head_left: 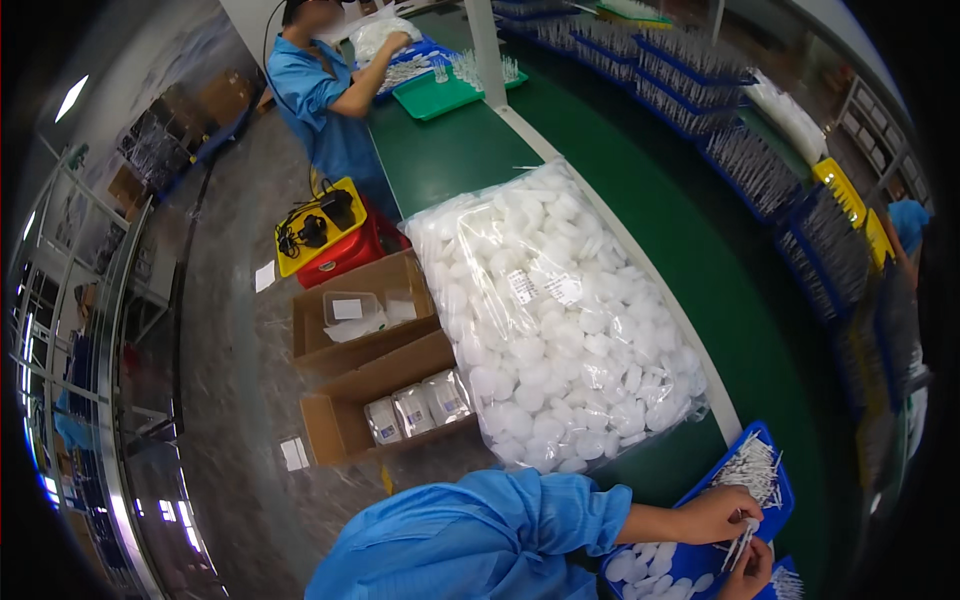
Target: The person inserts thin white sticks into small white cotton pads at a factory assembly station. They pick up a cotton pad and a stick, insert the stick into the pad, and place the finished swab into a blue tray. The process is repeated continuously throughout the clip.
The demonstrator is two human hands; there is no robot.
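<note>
At the lower right, the left hand curls its fingers narrowly at the upper end of a few thin white sticks; whether it grips them or only touches them, I cannot tell. The right hand closes around the same sticks from below, its wrist cut off by the lower edge and its palm hidden. The sticks are between the two hands, over a blue tray, and are too small and overlapped to count. The left hand and forearm cover the tray's middle, leaving a heap of loose sticks beyond and white discs nearer. Beside it, another batch of sticks is cut off at the bottom. A large clear bag of white rounded pieces lies ahead, glare masking part of its contents; its labels are too small to make out. The front carton shows wrapped packs, their lower parts out of sight. A co-worker is partly cut off above; the dark rim swallows the far right.
</note>
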